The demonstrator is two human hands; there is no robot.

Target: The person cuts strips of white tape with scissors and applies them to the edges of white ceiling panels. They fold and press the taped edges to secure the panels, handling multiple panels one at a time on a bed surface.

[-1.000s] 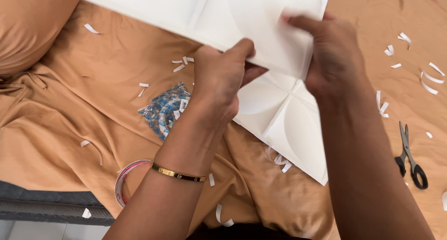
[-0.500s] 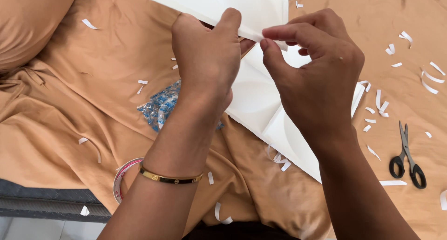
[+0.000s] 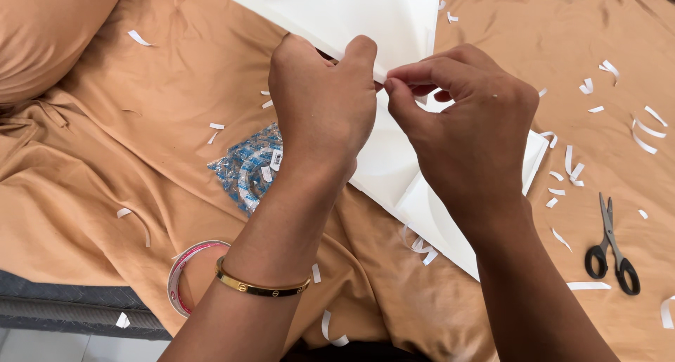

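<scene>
1. Head view looks down on a bed covered in a tan sheet point(image 3: 126, 158), where a large white panel point(image 3: 351, 10) with raised relief shapes lies across the middle.
2. Left hand point(image 3: 320, 109) is clenched on the panel's near edge, thumb on top, steadying it just above the sheet.
3. Right hand point(image 3: 467, 133) pinches something thin at that same edge between thumb and forefinger, right beside the left thumb; it looks like a narrow white strip, though the pinched bit itself is too small to make out.
4. As for progress, many white paper strips point(image 3: 647, 126) lie scattered over the sheet, mostly to the right, which suggests a good deal of peeling or trimming is already done.
5. Black-handled scissors point(image 3: 612, 253) lie untouched to the right, well apart from both hands.
6. A roll of tape point(image 3: 184, 278) sits near the left wrist, and a blue-and-white plastic packet point(image 3: 246, 165) lies just beside the left forearm; neither is in use.
7. My judgement: the edge work on this panel is under way but unfinished, since the hands are mid-edge.
</scene>
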